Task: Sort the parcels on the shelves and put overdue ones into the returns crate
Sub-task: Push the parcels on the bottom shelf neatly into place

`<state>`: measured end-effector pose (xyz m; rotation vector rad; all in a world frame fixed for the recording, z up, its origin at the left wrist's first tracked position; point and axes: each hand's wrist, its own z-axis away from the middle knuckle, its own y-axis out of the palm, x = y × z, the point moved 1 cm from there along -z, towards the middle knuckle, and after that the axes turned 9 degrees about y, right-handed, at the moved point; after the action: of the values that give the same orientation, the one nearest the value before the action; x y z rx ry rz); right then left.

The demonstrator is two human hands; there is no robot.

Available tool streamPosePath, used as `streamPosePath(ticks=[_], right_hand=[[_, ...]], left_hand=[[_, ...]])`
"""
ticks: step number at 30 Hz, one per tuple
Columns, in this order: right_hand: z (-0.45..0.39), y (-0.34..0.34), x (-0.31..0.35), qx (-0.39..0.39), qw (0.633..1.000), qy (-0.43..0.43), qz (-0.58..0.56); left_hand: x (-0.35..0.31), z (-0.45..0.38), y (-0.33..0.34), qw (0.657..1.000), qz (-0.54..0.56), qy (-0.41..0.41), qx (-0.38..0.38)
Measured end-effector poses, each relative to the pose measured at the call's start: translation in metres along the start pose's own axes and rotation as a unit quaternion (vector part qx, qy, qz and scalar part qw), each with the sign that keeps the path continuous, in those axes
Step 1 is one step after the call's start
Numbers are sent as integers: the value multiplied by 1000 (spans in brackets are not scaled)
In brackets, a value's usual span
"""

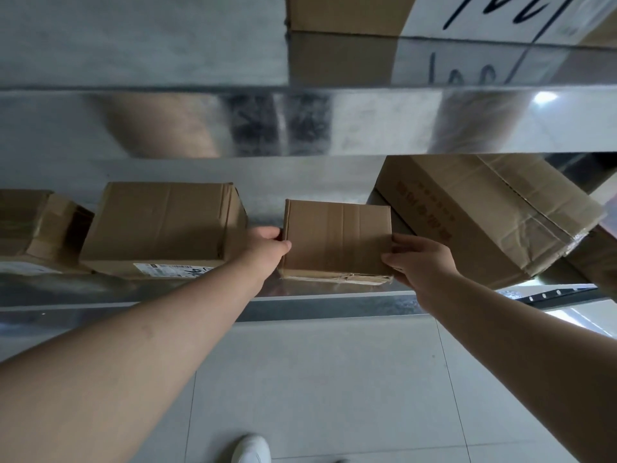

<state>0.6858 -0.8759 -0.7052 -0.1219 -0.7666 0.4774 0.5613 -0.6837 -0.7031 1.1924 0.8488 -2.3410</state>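
A small brown cardboard parcel [337,238] sits near the front edge of the lower metal shelf [300,309]. My left hand [267,248] grips its left side, thumb on the top near the corner. My right hand [420,262] grips its right side, fingers curled over the right edge and under the front corner. A medium parcel [163,225] with a white label on its front stands just left of it. A large taped parcel [484,215] lies tilted to its right. No returns crate is in view.
Another brown box [36,225] stands at the far left of the shelf. The upper metal shelf [300,121] carries a box [347,15] with a white sheet bearing black handwriting. Grey floor tiles [334,389] lie below, with my white shoe [250,449] at the bottom.
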Motion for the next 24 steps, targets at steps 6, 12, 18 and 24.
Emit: streamPosePath(ticks=[6,12,18,24], right_hand=[[7,-2,3,1,997,-72,-1],[10,-2,2,-17,991,-134,25],[4,1,-5,-43,992,-119,-7],[-1,1,-13,-52,995,-77,-23]], left_hand=[[5,13,-8,995,68,52,-42],[19,16,-2,987,124,79,-66],[32,13,2,984,139,86,-68],[40,15,3,975,207,52,-66]])
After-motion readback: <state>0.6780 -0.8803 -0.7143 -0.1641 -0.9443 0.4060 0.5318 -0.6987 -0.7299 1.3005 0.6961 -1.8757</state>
